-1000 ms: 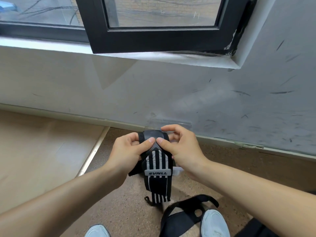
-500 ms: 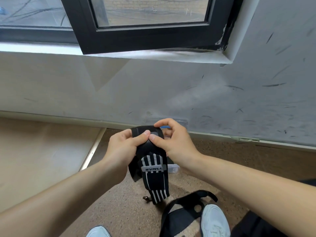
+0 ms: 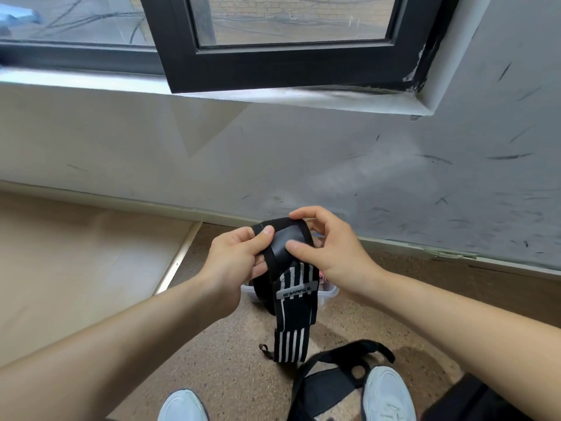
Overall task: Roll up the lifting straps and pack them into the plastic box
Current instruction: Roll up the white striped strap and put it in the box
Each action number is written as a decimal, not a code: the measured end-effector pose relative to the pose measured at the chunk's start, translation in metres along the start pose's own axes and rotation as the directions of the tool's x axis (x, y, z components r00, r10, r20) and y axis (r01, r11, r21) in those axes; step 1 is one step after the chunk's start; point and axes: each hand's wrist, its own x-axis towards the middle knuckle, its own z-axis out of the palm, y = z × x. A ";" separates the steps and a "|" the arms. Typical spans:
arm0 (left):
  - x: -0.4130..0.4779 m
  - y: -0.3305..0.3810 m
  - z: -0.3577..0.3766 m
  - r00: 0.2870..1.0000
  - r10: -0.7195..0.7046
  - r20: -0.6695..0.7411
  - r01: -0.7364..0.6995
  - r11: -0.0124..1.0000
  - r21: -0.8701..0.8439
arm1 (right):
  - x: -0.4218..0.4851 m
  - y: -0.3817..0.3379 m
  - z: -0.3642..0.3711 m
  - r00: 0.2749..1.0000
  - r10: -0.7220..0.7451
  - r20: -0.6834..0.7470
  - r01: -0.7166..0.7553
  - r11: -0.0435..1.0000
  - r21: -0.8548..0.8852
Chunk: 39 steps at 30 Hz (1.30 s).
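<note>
Lifting strap (image 3: 296, 302) top now curled further, pinched by L grip (image 3: 236, 259) + R grip (image 3: 334, 253); tail still unrolled.

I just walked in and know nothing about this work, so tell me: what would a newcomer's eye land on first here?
Both hands at centre: the left hand and right hand pinch the top of a black strap with white stripes, its tail hanging toward the floor. Partly hidden behind it sits a clear plastic box, and a second black strap lies by the white shoes below. Above, a black window frame stands open.
</note>
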 end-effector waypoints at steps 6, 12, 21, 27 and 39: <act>0.001 0.005 -0.005 0.998 -0.020 0.054 0.015 0.996 0.089 | 0.004 -0.004 -0.004 0.999 -0.046 0.000 0.046 0.999 -0.007; 0.012 0.017 -0.024 0.979 0.181 -0.091 -0.127 0.897 0.423 | 0.014 -0.019 -0.024 0.981 0.019 0.191 -0.007 0.998 -0.064; 0.026 0.009 -0.016 0.870 0.022 0.493 -0.281 0.844 0.458 | 0.014 -0.047 -0.038 0.848 0.084 0.524 0.074 0.959 -0.273; 0.038 -0.010 -0.039 0.827 -0.147 0.542 -0.323 0.666 0.673 | 0.018 -0.031 -0.050 0.869 0.180 0.460 0.051 0.893 -0.447; 0.057 -0.040 -0.090 0.925 -0.171 0.340 -0.308 0.188 0.933 | 0.031 -0.008 -0.098 0.905 0.311 0.292 -0.007 0.696 -0.718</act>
